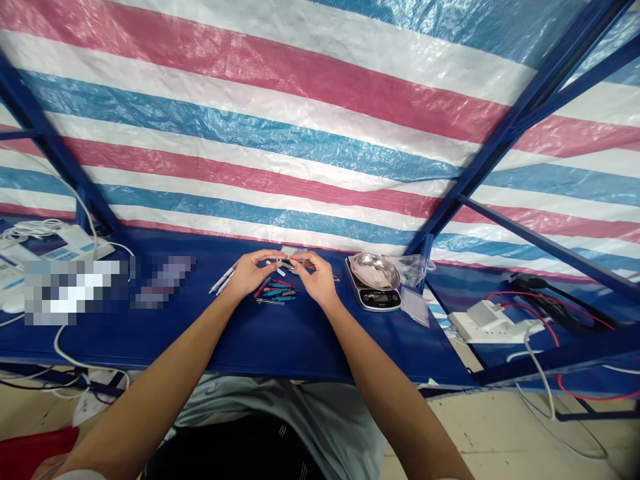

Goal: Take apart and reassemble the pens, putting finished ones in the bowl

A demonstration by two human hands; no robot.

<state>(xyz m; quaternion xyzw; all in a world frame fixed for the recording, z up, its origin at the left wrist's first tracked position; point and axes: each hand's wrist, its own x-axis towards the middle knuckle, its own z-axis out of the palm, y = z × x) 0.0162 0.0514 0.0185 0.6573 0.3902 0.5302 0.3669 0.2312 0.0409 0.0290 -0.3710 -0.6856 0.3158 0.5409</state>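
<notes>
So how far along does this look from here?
Done: two white pens lie apart, looking whole. In hand: the left hand pinches a small white piece, with the right hand beside it. Left: teal and red parts lie loose between the hands, near a steel bowl.

The left hand [253, 275] holds a small white plastic part [278, 262] at its fingertips, lower centre of frame; the right hand [317, 279] is curved just beside it. A loose pile of slim teal and red pen parts [276, 292] lies directly below. Two white pens [223, 279] lie angled beside the left hand.
</notes>
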